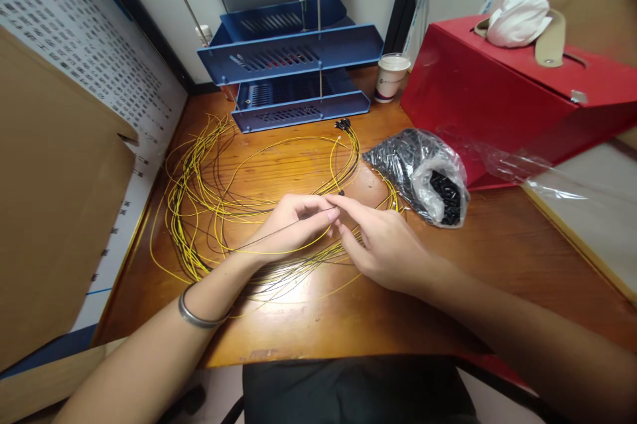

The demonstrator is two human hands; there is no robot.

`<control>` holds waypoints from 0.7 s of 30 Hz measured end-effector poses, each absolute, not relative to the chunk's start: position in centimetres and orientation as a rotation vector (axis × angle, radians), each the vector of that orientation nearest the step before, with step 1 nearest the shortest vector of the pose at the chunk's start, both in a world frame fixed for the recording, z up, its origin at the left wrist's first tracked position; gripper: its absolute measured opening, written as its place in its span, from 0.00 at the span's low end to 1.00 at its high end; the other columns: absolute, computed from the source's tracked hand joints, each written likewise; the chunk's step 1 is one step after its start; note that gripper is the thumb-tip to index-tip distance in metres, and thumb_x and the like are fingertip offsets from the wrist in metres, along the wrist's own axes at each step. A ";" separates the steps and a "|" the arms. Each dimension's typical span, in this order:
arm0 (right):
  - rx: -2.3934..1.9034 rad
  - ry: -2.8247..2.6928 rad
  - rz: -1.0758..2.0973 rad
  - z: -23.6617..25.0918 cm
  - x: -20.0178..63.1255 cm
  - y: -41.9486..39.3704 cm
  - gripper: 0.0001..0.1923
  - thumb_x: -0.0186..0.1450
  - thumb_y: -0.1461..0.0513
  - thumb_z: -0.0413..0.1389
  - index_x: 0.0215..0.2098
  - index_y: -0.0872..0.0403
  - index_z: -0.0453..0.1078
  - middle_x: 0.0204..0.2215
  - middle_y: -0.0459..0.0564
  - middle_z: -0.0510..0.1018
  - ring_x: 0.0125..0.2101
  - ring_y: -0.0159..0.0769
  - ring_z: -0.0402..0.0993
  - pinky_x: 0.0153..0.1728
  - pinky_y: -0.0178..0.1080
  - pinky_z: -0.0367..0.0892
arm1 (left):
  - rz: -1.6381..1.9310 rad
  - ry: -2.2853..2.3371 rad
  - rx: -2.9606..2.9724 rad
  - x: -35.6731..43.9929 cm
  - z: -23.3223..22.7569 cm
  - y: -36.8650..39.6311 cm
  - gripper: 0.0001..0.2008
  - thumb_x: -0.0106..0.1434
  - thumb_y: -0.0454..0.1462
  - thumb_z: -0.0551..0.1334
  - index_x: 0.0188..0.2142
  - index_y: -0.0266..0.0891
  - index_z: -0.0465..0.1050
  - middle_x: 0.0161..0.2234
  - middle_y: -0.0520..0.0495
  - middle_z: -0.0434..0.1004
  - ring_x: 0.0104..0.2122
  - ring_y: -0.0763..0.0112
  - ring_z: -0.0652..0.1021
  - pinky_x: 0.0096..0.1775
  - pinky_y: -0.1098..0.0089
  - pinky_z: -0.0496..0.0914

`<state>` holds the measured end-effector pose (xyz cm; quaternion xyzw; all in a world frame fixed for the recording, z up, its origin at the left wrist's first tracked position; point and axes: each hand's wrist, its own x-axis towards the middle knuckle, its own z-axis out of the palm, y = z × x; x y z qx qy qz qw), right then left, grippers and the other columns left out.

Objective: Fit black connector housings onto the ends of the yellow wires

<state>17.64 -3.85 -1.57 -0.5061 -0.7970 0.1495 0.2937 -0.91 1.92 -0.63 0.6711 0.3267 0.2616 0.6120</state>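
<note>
Over the wooden table (318, 328), my two hands meet at the fingertips. My left hand (298, 225) is closed in a pinch on a thin black wire and a yellow wire (279, 252), which trail back across the wrist. My right hand (383, 245) has its fingers closed against the left fingertips at the same wires; the exact spot it grips is partly hidden. A small black connector (341, 193) shows just beyond the fingers. Around and beneath the hands lies a loose coil of yellow and black wires (186, 212), with a cluster of black connectors (343, 124) at its far end.
To the right lies a clear plastic bag (398, 158) of small black parts. Behind it stand a red box (478, 99) with tissue on top and a paper cup (391, 79). A blue tray rack (298, 56) is at the back, cardboard (54, 198) on the left.
</note>
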 end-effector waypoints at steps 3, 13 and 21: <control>-1.361 -2.121 0.397 -1.6 17.6 -3.8 0.24 0.68 0.64 0.51 0.62 0.59 0.68 0.33 0.51 0.84 0.17 0.31 0.68 0.27 0.37 0.64 | 0.589 0.758 1.552 -1.0 -0.7 1.9 0.15 0.68 0.40 0.62 0.27 0.33 0.73 0.28 0.49 0.76 0.31 0.75 0.74 0.37 0.74 0.68; -1.368 -2.121 0.391 -1.8 17.7 -3.8 0.24 0.69 0.64 0.51 0.62 0.58 0.68 0.40 0.52 0.85 0.18 0.31 0.70 0.27 0.37 0.65 | 0.582 0.736 1.540 -0.9 -0.8 1.8 0.15 0.68 0.39 0.61 0.26 0.33 0.70 0.25 0.51 0.73 0.26 0.78 0.71 0.33 0.75 0.65; -1.331 -2.054 0.389 -2.0 17.8 -3.6 0.24 0.68 0.65 0.52 0.62 0.60 0.67 0.47 0.55 0.84 0.26 0.34 0.79 0.25 0.36 0.66 | 0.679 0.661 1.608 -1.2 -1.1 2.0 0.10 0.65 0.40 0.62 0.33 0.34 0.75 0.29 0.48 0.75 0.28 0.74 0.73 0.33 0.72 0.67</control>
